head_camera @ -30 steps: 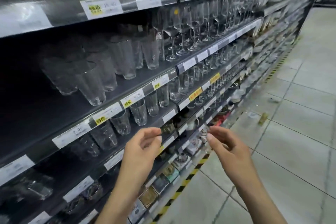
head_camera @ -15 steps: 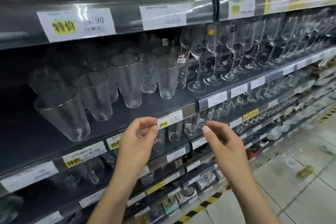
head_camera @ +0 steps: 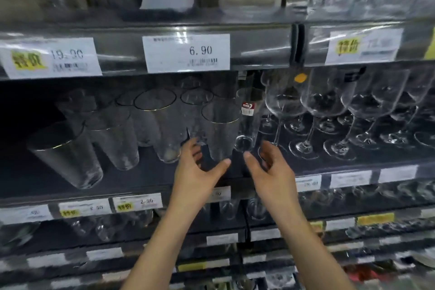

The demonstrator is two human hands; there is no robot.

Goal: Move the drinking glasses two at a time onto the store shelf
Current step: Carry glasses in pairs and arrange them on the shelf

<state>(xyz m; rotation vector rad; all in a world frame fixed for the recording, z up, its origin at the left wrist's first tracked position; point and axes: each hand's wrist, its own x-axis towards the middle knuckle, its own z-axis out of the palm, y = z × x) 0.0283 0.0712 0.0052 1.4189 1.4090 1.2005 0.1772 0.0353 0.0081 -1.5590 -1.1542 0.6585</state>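
Note:
Several clear gold-rimmed tumblers stand on the dark store shelf. One tumbler is right in front of me, another tumbler to its left. My left hand reaches in below the front tumbler with fingers spread and holds nothing. My right hand is beside it, fingers loosely curved and empty, just under a narrow clear glass with a red label.
Wine glasses fill the right half of the same shelf. More tumblers stand at the left. A price-tag rail of the upper shelf hangs overhead. Lower shelves hold small glasses.
My view swung from looking down the aisle to facing the shelf. Both hands rose from below the shelf edge and moved in among the tumblers, fingers opening wider.

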